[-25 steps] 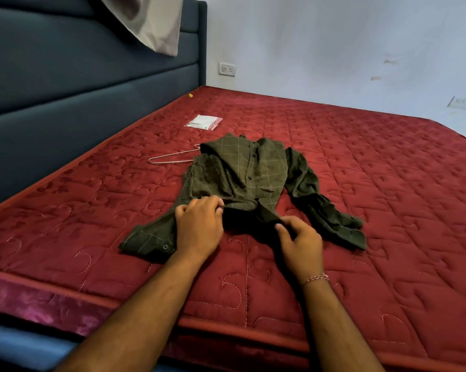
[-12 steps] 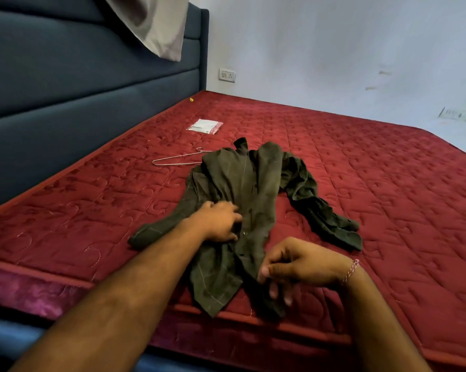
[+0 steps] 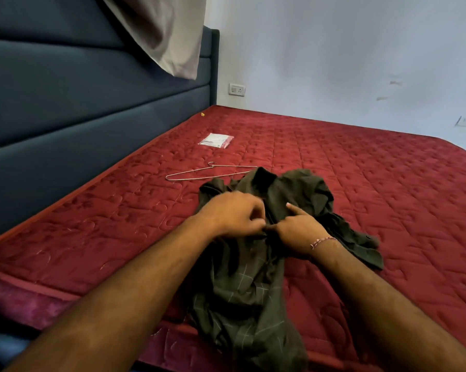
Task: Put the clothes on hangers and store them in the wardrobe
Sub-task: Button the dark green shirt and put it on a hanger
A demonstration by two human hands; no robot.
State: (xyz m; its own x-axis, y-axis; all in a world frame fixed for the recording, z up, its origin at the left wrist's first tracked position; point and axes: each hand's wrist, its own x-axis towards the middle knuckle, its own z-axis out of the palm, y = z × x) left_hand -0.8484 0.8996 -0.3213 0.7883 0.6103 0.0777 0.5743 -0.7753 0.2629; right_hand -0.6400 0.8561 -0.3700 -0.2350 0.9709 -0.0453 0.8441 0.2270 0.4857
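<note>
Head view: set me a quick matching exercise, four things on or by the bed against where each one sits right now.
Things:
1. green shirt
2. wire hanger
3. plastic packet
4. wall socket

Places:
A. on the white wall beside the headboard
B. bare on the mattress just beyond the shirt's collar
C. farthest out on the mattress, past the hanger
D. under both hands, its hem hanging over the near mattress edge

Pairs: 1-D, 2-B, 3-C, 4-A
</note>
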